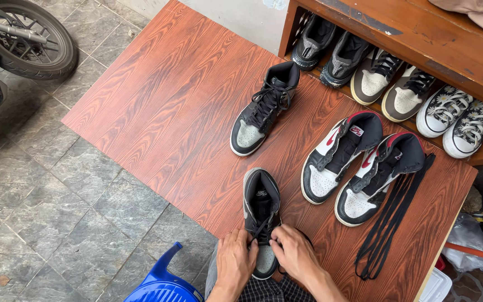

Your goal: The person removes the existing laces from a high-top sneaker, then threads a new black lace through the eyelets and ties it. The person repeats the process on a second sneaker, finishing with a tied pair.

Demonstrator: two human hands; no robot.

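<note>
Both hands on the near shoe (261, 215). Left hand (235, 262) fingers pinched together on the black lace (263, 230) at the left side of the shoe's lower eyelets; right hand (293, 253) fingers curled and closed on the lace from the right side. Exact grip under the fingertips is hidden.

Near shoe: grey and black high-top, toe toward the person, collar pointing far. It stands upright on the wood-grain board (163, 106), at the board's near edge, toe cap partly covered by the hands.

Far of it, well apart: its matching shoe (264, 109), fully laced, tilted with toe to the near left.

To the right: a pair of black, white and red high-tops (359, 165), side by side and touching, toes near-left, no laces in them. Just beside their right flank, two long black loose laces (389, 218) lie in a bundle running near to far.

Far right: wooden shoe rack (420, 33). Its lower shelf holds, left to right, a dark grey pair (328, 50), a brown and cream pair (389, 84), a white flowered pair (458, 117). All toes point out.

Near left: blue plastic stool (160, 282). Far left: motorbike wheel (26, 36) on the grey tile floor (46, 190).
</note>
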